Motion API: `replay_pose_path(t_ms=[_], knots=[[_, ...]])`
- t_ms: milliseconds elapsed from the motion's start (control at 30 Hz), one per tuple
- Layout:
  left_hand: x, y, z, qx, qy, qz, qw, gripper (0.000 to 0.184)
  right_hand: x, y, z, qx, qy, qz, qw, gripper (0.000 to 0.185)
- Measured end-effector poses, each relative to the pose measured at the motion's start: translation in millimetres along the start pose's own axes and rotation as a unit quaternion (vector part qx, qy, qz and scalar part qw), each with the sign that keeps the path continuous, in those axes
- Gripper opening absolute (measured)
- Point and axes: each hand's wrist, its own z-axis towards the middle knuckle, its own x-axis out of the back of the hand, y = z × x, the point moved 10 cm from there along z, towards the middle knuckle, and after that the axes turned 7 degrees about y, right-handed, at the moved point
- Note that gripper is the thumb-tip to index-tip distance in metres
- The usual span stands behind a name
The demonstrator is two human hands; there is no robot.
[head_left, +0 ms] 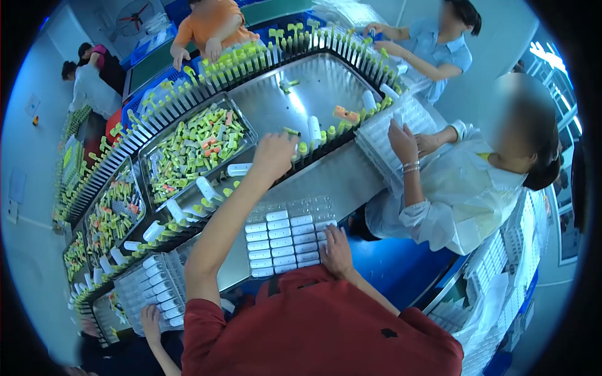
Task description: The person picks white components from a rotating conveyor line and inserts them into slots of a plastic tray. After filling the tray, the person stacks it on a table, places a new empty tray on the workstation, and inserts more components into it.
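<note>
Cases (pixel 281 242), white, probably light, stiff, slick; best held by long sides; left hand (pixel 276 156), right hand (pixel 337 252): grip cannot be told.

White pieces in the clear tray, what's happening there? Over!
Left hand beyond clear tray, grip unclear. Right hand at tray's right edge. White pieces lying in rows. Left forearm hides part of the steel bench.

Your head camera: forward, downward
Set above your red shirt (pixel 301 332), it takes in your left hand (pixel 274 155) and right hand (pixel 337 252) nearby, steel bench (pixel 338 177) ahead.
</note>
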Motion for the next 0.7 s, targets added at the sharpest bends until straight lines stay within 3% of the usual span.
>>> replay_pose_path(t_ms=[167, 267, 367, 500, 533, 633, 667, 700], knots=[[-29.0, -34.6, -32.4, 0.074, -0.028, -0.015, 0.997, 0.027, -2.0, 7.4, -4.9, -0.029, -0.017, -0.006, 0.999, 0.059], [-25.0, -48.6, -62.7, 0.183, 0.025, 0.020, 0.982, 0.025, -8.6, 9.0, 5.0, -0.031, -0.006, -0.012, 0.999, 0.054], [-4.5, -50.6, -110.5, 0.206, 0.177, 0.027, 0.962, 0.023, -11.8, 10.5, 18.4, 0.032, 0.039, 0.018, 0.999, 0.048], [10.8, -66.7, -135.0, 0.236, 0.208, 0.033, 0.949, 0.023, -11.5, 19.2, 38.7, 0.037, 0.009, 0.000, 0.999, 0.035], [14.4, -70.5, -143.3, 0.227, 0.220, 0.029, 0.948, 0.031, -10.0, 19.8, 46.6, 0.033, -0.001, -0.001, 0.999, 0.031], [59.1, -21.2, -183.0, 0.201, 0.348, 0.123, 0.907, 0.033, -8.0, 11.5, 57.9, 0.056, 0.040, 0.020, 0.997, 0.028], [18.3, -13.3, -208.9, 0.202, 0.364, 0.080, 0.906, 0.037, -12.7, 15.0, 59.8, 0.053, 0.030, 0.032, 0.998, 0.028], [-2.4, 0.2, -223.4, 0.189, 0.319, 0.023, 0.928, 0.037, -16.6, 19.4, 61.9, 0.049, 0.017, 0.042, 0.998, 0.029]])
